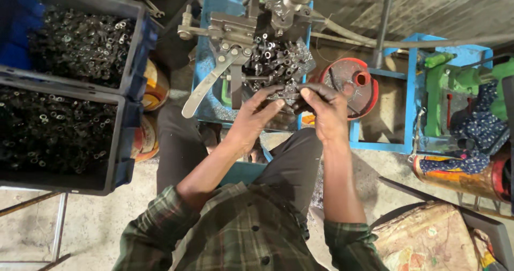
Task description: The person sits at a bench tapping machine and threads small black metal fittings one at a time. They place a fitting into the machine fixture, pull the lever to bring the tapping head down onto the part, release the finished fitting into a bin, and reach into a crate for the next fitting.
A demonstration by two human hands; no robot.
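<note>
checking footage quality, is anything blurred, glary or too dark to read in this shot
Head view: both hands, left hand and right hand, look slightly soft; the small dark metal parts in the two dark plastic crates merge into shadow; the silver metal lever catches mild glare.

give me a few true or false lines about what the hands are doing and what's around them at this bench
1. Both hands meet over the pile of small metal parts. True: the left hand and right hand touch at the pile's near edge.
2. The two crates on the left stand bare. False: both hold dark metal pieces.
3. A grey lever handle hangs down left of the pile. True.
4. The round tin right of the pile is green. False: it is red.
5. The left hand grips the lever handle. False: it is apart from it.
</note>
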